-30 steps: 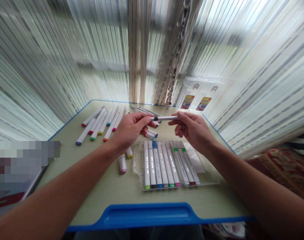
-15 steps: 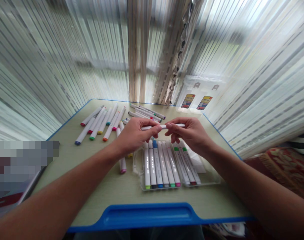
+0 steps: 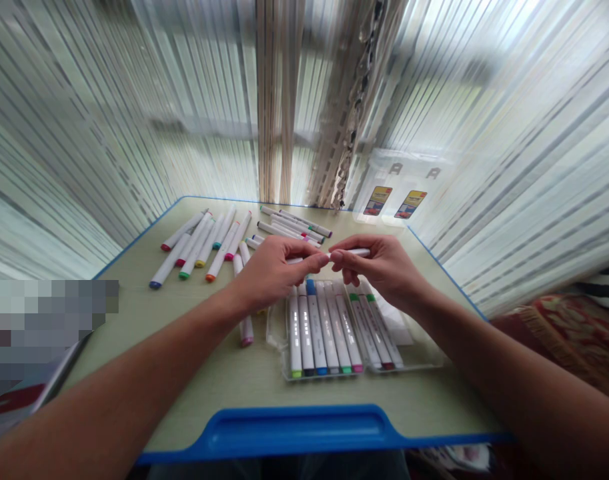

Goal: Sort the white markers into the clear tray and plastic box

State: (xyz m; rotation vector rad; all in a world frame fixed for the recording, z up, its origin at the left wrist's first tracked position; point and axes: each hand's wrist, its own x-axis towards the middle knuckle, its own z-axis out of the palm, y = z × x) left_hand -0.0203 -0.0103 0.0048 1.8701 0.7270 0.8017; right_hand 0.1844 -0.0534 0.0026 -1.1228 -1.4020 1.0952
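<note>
We hold white marker (image 3: 358,253) crosswise, left to right. Our left hand (image 3: 280,267) clamps fingers on left part, right hand (image 3: 379,261) on right; hands nearly meet, marker's right end showing past thumb. Clear case (image 3: 320,379) lies below, nearer.

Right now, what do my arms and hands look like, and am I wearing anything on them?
Your left forearm and right forearm taper toward the wrists, no sleeves visible. Left grip and right grip are ungloved; no watch, bracelet or ring shows.
</note>
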